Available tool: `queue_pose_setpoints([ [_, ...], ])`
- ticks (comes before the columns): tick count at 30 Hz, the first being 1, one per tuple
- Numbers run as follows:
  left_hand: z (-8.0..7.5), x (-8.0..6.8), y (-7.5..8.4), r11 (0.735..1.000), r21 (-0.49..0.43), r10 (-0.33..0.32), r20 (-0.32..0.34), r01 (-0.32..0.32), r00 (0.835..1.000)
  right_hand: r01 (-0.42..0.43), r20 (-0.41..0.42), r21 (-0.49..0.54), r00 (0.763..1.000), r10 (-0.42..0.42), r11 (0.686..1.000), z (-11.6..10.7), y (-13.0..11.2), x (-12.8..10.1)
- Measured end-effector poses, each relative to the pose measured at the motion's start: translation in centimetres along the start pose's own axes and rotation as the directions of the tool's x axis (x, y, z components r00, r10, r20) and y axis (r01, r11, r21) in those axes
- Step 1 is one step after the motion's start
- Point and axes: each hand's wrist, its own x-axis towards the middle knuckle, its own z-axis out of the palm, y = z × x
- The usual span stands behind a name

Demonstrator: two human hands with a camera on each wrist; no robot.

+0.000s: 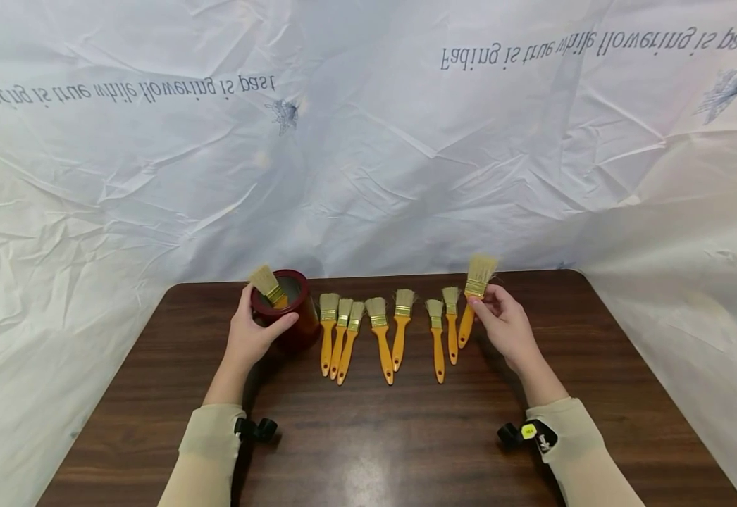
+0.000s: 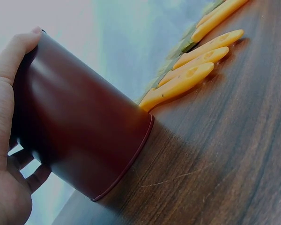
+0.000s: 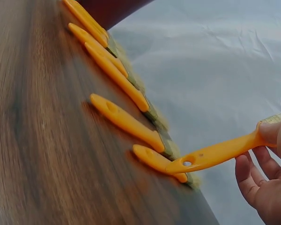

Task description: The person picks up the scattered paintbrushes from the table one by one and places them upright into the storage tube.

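Note:
My left hand (image 1: 251,331) grips a dark red cylindrical pot (image 2: 79,112) at the left of the table, thumb on the near side and fingers round the far side. A paintbrush (image 1: 267,283) stands in the pot, bristles up, leaning left over the rim. At the right, my right hand (image 1: 506,324) pinches another paintbrush (image 1: 480,274) near its metal band, bristles up and yellow handle (image 3: 215,154) pointing down. Between the hands several paintbrushes (image 1: 380,338) lie in a row, bristles toward the back. The nearest to my right hand is a narrow brush (image 1: 451,327).
The dark wood-grain table (image 1: 356,429) has its back edge just behind the pot and the bristles. A white printed sheet (image 1: 368,141) hangs behind and along both sides. Each forearm wears a sleeve and a small black strapped device (image 1: 259,429).

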Motion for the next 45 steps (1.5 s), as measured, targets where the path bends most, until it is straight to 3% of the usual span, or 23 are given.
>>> queue_pose_setpoints([
  [10, 0.0, -0.1, -0.1, 1.000, 0.002, -0.008, 0.002, 0.008, 1.000, 0.087, -0.043, 0.043, 0.995, -0.085, 0.995, 1.3, -2.2, 0.5],
  [17, 0.0, 0.0, 0.0, 1.000, -0.002, -0.003, 0.004, 0.003, 1.000, 0.137, -0.051, 0.074, 0.990, -0.133, 0.988, 3.3, -5.4, 2.7],
  [27, 0.0, 0.1, -0.1, 1.000, -0.008, 0.000, 0.010, 0.000, 1.000, 0.294, -0.039, 0.247, 0.955, -0.294, 0.923, 9.9, -13.4, 7.1],
  [33, 0.1, 0.2, -0.1, 1.000, -0.010, -0.010, 0.008, 0.010, 1.000, 0.335, 0.010, 0.360, 0.932, -0.363, 0.871, 14.6, -17.1, 8.4],
  [35, 0.1, 0.1, -0.1, 1.000, -0.010, -0.010, 0.009, 0.010, 1.000, 0.336, 0.031, 0.367, 0.927, -0.373, 0.867, 16.2, -17.8, 8.4],
  [39, 0.0, 0.2, -0.1, 1.000, -0.013, -0.001, 0.008, 0.001, 1.000, 0.340, 0.078, 0.289, 0.923, -0.376, 0.895, 18.8, -18.2, 8.0],
  [45, -0.1, 0.2, -0.1, 1.000, 0.000, 0.005, 0.004, -0.005, 1.000, 0.333, 0.208, 0.075, 0.917, -0.341, 0.940, 21.5, -17.2, 7.1],
])
